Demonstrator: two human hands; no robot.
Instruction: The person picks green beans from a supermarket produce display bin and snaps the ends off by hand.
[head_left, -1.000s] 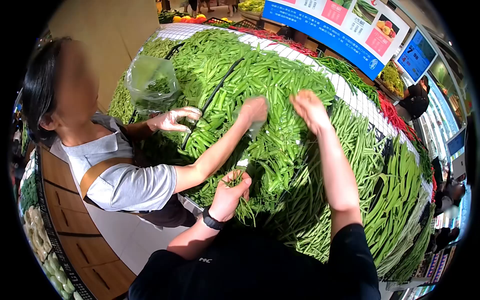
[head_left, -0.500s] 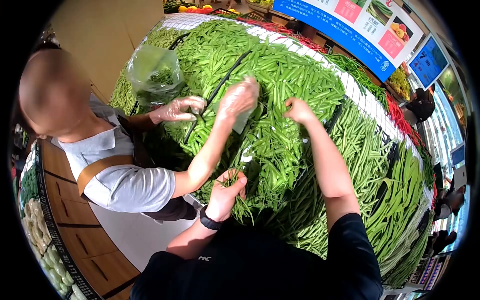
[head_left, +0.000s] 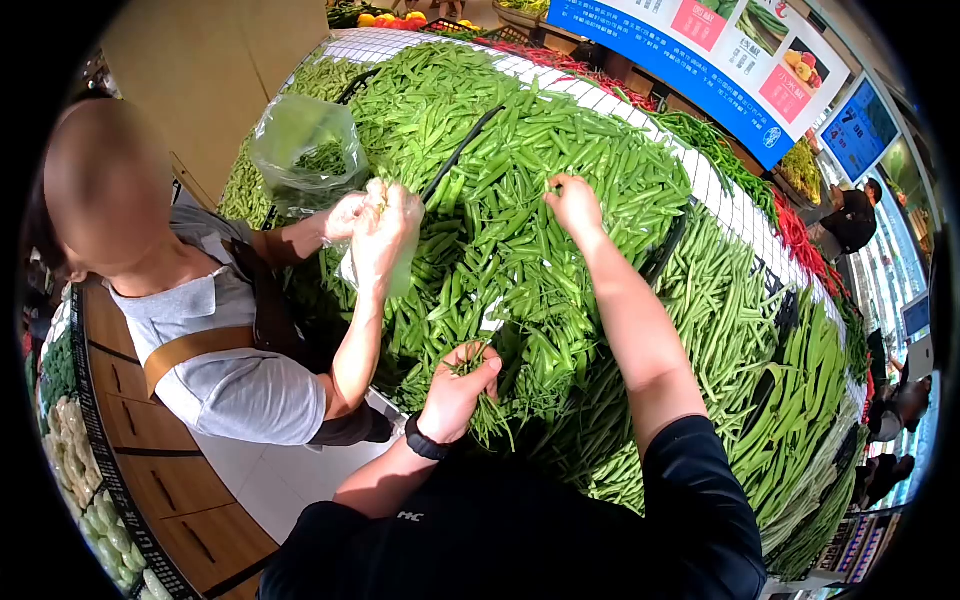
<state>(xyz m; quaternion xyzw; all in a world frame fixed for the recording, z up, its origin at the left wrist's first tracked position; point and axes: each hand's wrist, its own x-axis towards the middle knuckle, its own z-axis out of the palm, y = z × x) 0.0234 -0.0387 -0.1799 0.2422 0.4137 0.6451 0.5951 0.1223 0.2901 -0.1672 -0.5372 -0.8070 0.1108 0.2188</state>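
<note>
My left hand (head_left: pixel 462 392), with a dark band on its wrist, is closed around a bunch of thin green stems (head_left: pixel 492 425) at the near edge of the pile. Stretched across the heap of green pea pods (head_left: pixel 520 215), my right hand (head_left: pixel 577 208) has its fingertips pinched together just over the pods; whatever is between them is too small to make out. A small white scrap (head_left: pixel 492 315) lies among the pods between my two hands.
On the left stands a co-worker, whose plastic-gloved hands (head_left: pixel 375 225) are together over the pods. A clear plastic bag (head_left: pixel 308 150) with greens sits beyond them. Black dividers (head_left: pixel 462 152) part the display; green beans (head_left: pixel 700 310) and flat beans (head_left: pixel 800 390) lie on the right.
My right hand has moved a little left and farther out over the pods. My left hand stays nearly in place with the stems. The co-worker's right hand has drawn back to their left.
</note>
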